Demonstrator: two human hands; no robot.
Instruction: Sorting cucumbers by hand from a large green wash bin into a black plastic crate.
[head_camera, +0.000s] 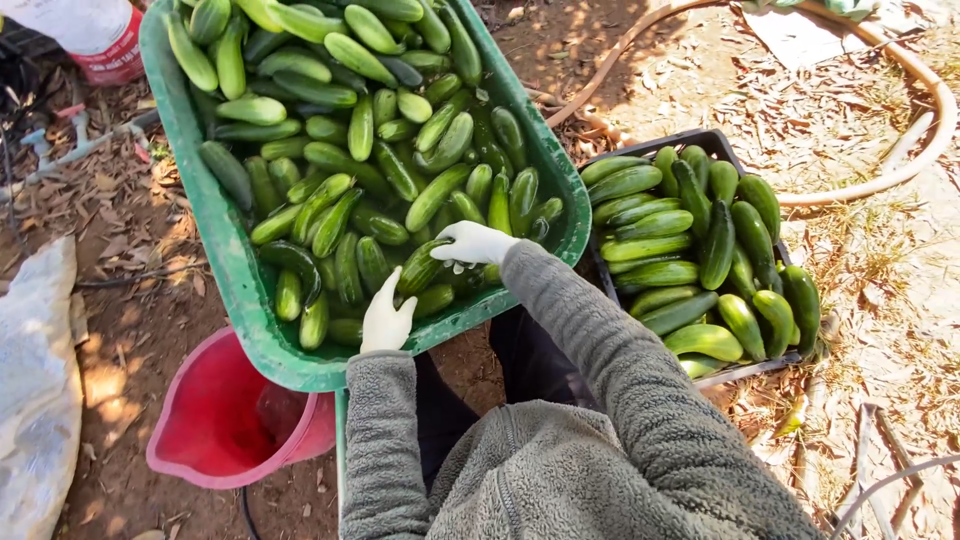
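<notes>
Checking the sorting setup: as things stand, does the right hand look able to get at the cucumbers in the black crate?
Probably yes. The right hand is now on cucumbers in the green tub, and the black crate sits open-topped just beside it on that side, with nothing covering its cucumbers.

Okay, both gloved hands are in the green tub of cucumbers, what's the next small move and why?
Probably lift the cucumber that both hands meet on: the right hand rests on its upper end, the left hand reaches toward its lower end. Then carry it right toward the black crate, which already holds a layer of cucumbers but looks to have room.
</notes>
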